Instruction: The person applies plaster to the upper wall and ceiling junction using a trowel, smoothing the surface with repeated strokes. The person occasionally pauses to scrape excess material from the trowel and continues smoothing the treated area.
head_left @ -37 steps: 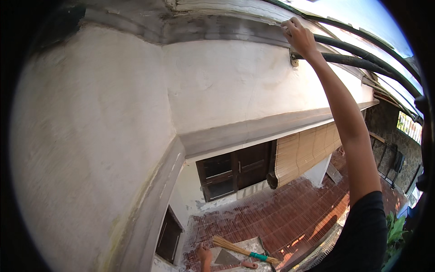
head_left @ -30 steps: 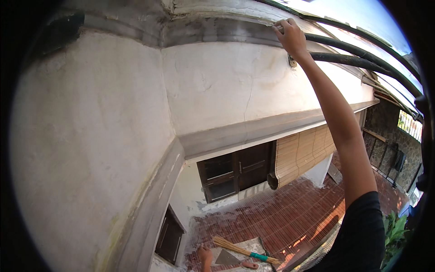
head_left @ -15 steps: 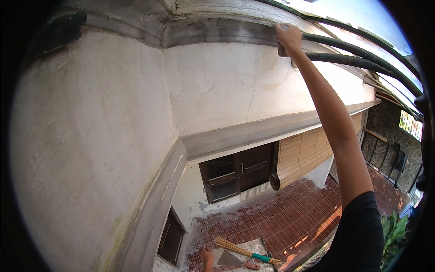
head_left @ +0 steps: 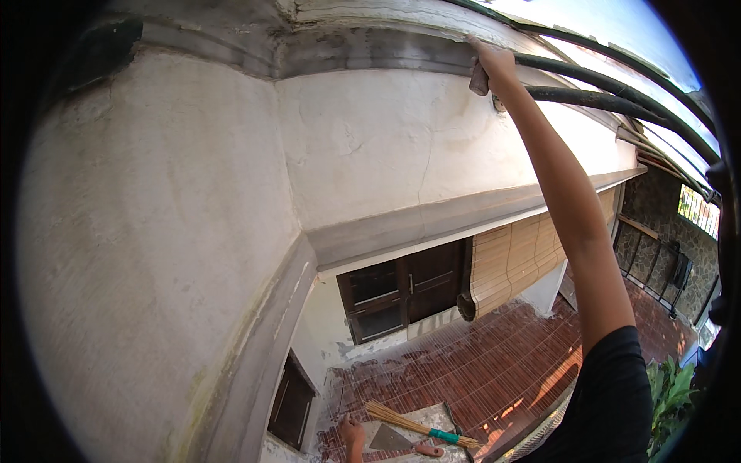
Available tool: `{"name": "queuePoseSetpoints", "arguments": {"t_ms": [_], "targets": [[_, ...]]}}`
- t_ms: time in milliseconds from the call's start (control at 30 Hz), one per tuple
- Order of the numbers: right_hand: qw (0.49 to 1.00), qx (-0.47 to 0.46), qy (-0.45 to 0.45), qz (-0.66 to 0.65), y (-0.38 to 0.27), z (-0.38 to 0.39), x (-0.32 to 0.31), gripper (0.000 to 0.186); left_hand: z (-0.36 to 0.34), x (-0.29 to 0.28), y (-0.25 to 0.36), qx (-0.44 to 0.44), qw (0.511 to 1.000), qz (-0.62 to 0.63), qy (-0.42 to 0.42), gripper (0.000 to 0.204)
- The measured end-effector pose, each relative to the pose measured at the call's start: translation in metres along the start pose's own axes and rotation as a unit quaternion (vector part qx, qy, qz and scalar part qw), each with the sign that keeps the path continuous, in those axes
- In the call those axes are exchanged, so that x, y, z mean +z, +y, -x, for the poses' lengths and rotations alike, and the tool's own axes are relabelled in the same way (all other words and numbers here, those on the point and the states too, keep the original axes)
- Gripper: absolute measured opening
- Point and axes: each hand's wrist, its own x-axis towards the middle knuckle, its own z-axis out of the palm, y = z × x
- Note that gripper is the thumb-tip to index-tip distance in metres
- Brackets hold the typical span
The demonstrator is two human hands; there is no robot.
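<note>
Greyish block (head_left: 478, 79) is clasped in my right hand (head_left: 496, 63), up by the dark wall moulding (head_left: 370, 51); my left hand (head_left: 352, 431) is low, near the straw broom (head_left: 403, 419) and trowel (head_left: 388, 440); whether it grips anything, I cannot tell.

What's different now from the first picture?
The right hand has moved slightly left along the grey band and turned, so the brownish block it holds pokes out below. The left hand stays low; the broom and scraper haven't moved.
</note>
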Motion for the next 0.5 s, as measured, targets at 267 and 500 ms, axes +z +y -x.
{"name": "queuePoseSetpoints", "arguments": {"t_ms": [267,500], "targets": [[0.959,0.165,-0.014,-0.231,0.0,-0.002,0.018,0.033,0.004,-0.001,0.004,-0.009,1.0,0.019,0.008,0.045],[0.965,0.125,0.045,-0.227,-0.005,0.003,0.022,0.027,-0.009,0.01,-0.01,0.001,1.0,-0.001,0.016,0.046]]}}
